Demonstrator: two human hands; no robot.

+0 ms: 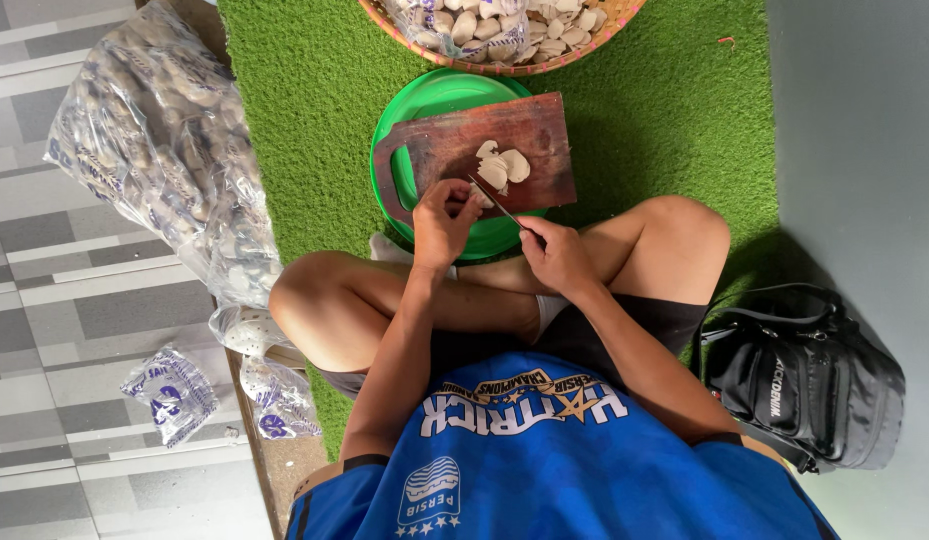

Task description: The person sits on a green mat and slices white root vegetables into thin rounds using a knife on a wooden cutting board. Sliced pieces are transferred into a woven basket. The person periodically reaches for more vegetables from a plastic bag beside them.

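I sit cross-legged on green artificial turf. A dark wooden cutting board (529,125) lies across a round green tray (434,95) in front of my knees. My left hand (442,222) pinches a small pale piece against the board's near edge. My right hand (554,255) grips a thin knife (494,202) whose blade angles up-left to that piece. Several pale cut slices (502,165) lie on the board just beyond the blade.
A woven basket (584,48) full of pale slices sits at the top edge. A big clear plastic bag (164,150) of small packets lies left, with smaller packets (169,392) on the tiled floor. A black bag (804,375) rests at my right.
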